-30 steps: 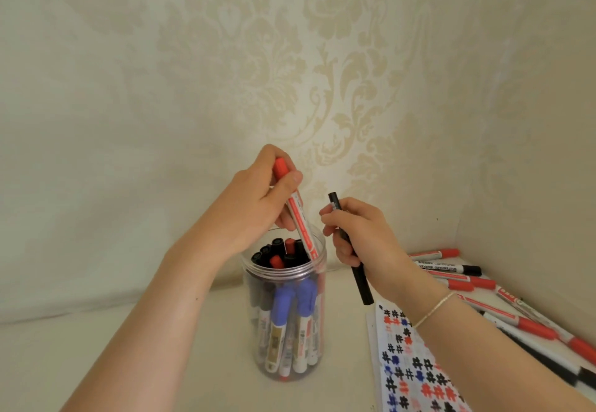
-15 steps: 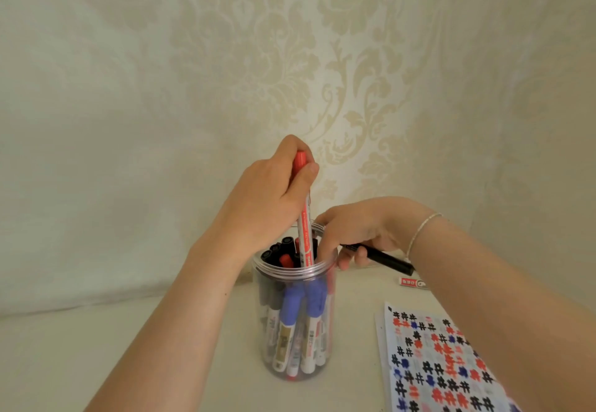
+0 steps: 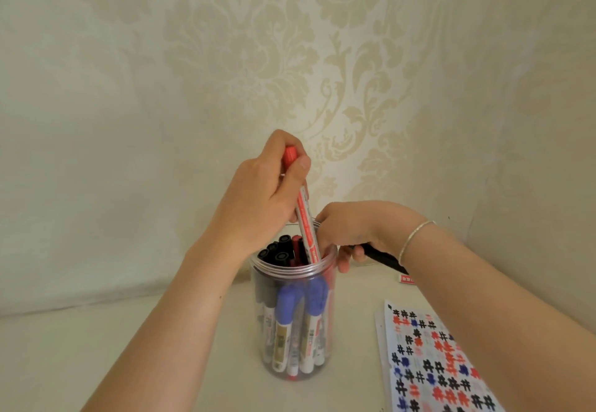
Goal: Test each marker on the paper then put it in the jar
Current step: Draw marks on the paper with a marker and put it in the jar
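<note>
— Two hands at the jar; what do we see?
— Our left hand pinches a red marker, lower end inside the mouth. Our right hand grips a black marker, fingers at the rim.
— And around?
— A pale tabletop, marked paper at right, patterned wallpaper behind.
</note>
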